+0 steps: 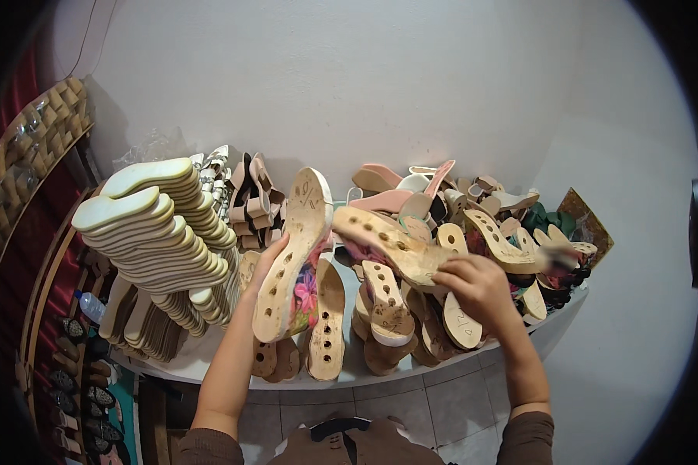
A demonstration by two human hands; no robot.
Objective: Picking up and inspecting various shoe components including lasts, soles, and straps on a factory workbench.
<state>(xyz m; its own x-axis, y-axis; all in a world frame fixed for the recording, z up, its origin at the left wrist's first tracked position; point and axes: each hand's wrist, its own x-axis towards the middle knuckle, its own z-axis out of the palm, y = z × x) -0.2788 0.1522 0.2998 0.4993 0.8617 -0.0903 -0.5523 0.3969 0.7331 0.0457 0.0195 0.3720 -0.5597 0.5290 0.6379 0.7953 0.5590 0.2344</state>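
Observation:
My left hand [270,262] grips a wooden wedge shoe sole [293,256] by its left edge. The sole stands nearly upright, its holed, pencil-marked underside towards me and a pink floral print on its side. Across from it, my right hand [477,288] is closed on the end of a second wedge sole [388,242], also with a row of holes and a floral side. This one is tilted and slightly blurred, its far end close to the first sole. Below lie more holed soles, one upright-pointing pale sole [327,325] and a scuffed one [389,310].
Tall stacks of cream insoles [143,232] fill the table's left. Wedge shoes and soles [496,240] pile up on the right, with pink sandals [384,200] behind. A white wall [442,85] stands at the back. Shelves of shoes [70,380] and a plastic bottle [91,306] are at far left.

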